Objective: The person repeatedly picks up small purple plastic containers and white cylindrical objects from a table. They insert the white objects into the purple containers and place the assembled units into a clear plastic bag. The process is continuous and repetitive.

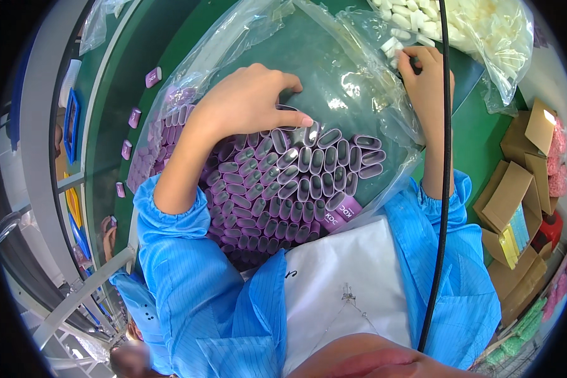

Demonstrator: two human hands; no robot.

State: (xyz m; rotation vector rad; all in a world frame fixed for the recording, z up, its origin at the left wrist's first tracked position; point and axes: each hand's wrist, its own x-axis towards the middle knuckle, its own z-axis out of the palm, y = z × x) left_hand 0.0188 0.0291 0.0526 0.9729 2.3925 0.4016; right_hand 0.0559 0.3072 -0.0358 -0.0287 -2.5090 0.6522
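Many hollow purple oval sleeves (258, 183) stand packed on end, their openings facing up, on a clear plastic bag (340, 69) in front of me. My left hand (249, 101) reaches over their far edge, thumb and forefinger spread apart. Its thumb tip rests at the rim of a sleeve (310, 133); the other fingers are partly hidden. At the far right my right hand (425, 69) pinches a small white block (395, 58) between thumb and fingers. That block is beside a heap of rounded white blocks (422, 14) in another clear bag (504, 63).
A green belt (110, 113) on the left carries several purple-and-white pieces (153, 77). A black cable (446, 157) hangs down past my right arm. Open cardboard boxes (507, 195) stand on the right. Another person's hand (109, 238) shows at lower left.
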